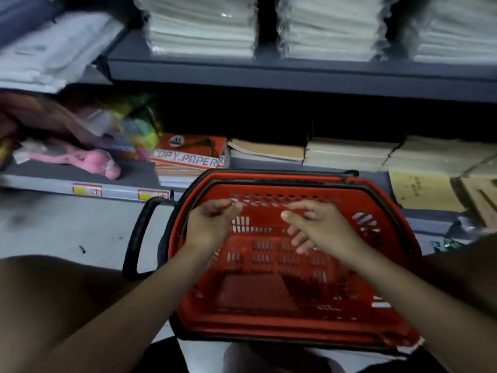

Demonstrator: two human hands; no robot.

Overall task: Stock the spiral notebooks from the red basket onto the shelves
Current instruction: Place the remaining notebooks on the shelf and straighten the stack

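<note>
We see no spiral notebooks in the red basket (271, 286); its slotted floor shows bare. Our left hand (208, 227) and right hand (320, 227) hover over it, fingers loosely curled, holding nothing. Any notebook would likely be light and stiff, best gripped along its bound edge. The lower shelf (88, 181) sits just beyond.

One red basket (269, 327) with two black handles (137, 238), two hands above it (left (209, 227), right (320, 227)). Three wrapped white stacks (201, 25) line the upper shelf (295, 74). Below: one copy-paper pack (188, 157), one pink toy (80, 160), two price tags (87, 189).
</note>
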